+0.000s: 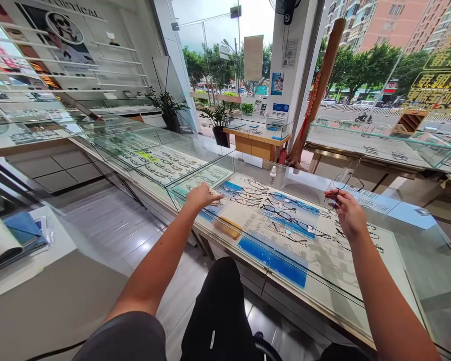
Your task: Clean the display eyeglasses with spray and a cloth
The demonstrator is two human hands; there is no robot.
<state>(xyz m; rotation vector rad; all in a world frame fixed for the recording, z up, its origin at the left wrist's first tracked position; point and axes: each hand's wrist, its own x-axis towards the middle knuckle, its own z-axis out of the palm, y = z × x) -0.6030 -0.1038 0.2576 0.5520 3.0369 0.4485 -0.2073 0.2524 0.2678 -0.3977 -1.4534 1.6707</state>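
Note:
My right hand point(349, 213) is raised over the right part of the glass display case point(248, 235). Its fingers pinch a thin dark-framed pair of eyeglasses point(349, 181), held up above the glass. My left hand point(201, 196) is closed near the case's left section, its fingers around something small and pale that I cannot make out. Between the hands, rows of eyeglasses point(291, 218) lie in the case, some on blue mats. A bare blue mat point(272, 260) and a yellow-orange case point(227, 228) lie near the front edge.
A small white spray bottle point(272, 175) stands behind the frames. The long glass counter point(146, 150) runs off to the left with more eyewear. Papers and a blue packet point(24, 228) lie on a desk at left. My dark-clad knee point(221, 286) is close to the counter front.

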